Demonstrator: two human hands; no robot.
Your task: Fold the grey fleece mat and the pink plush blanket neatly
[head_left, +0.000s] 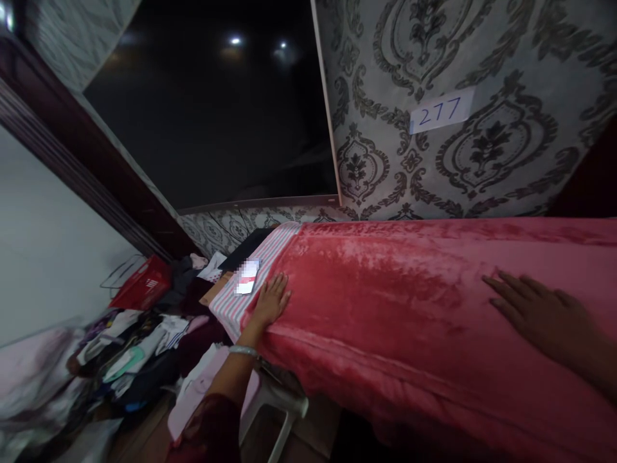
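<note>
A red plush blanket (409,283) covers a raised flat surface in front of me. My left hand (270,301) lies flat and open on the blanket's left edge, fingers stretched toward the wall. A silver bracelet sits on that wrist. My right hand (540,312) rests open on the blanket at the right, fingers spread and pointing left. Neither hand holds anything. A striped cloth (250,283) shows beyond the blanket's left end, with a small white and red card (247,278) lying on it.
A pile of clothes (139,347) and a red basket (143,287) fill the floor at the left. A white plastic stool (284,402) stands below the blanket's edge. Patterned wallpaper with a "277" label (441,110) and a dark screen (216,109) are behind.
</note>
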